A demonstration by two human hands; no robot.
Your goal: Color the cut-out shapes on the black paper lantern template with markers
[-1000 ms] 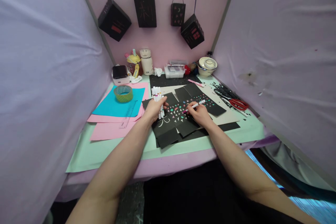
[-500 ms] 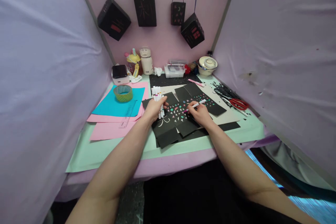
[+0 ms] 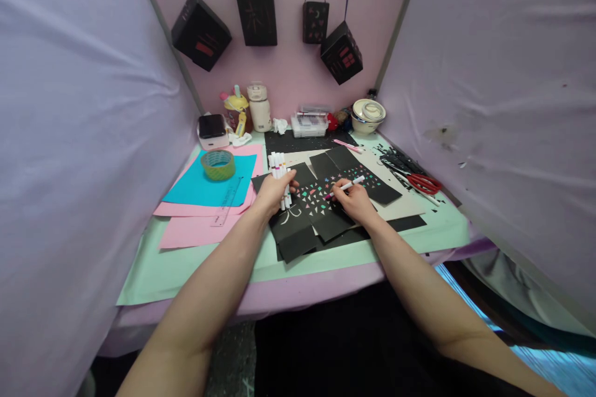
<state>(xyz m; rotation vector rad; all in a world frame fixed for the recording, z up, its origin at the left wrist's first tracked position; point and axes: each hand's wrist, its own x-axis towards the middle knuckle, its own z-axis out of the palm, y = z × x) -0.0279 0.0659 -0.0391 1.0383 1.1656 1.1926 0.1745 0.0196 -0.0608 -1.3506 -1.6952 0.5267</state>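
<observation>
My left hand [image 3: 274,192] is closed around a bundle of several white markers [image 3: 280,167] over the left part of the black paper [image 3: 298,242]. In my right hand [image 3: 351,200] is a single white marker [image 3: 357,180], its magenta tip pointing left and down at the paper. Small coloured shapes, mostly triangles, cover the middle of the black paper between my hands and run up to the right. Curved light strokes show below the marker bundle. Whether the magenta tip touches the paper cannot be made out.
Left lie blue paper [image 3: 186,192], pink sheets [image 3: 186,234], a tape roll [image 3: 218,165] and a clear ruler [image 3: 227,201]. Red-handled scissors [image 3: 423,184] lie right, among black scraps. Behind stand a white bottle [image 3: 259,113], a plastic box [image 3: 310,124] and a lidded bowl [image 3: 367,118]. Black lanterns [image 3: 255,11] hang above.
</observation>
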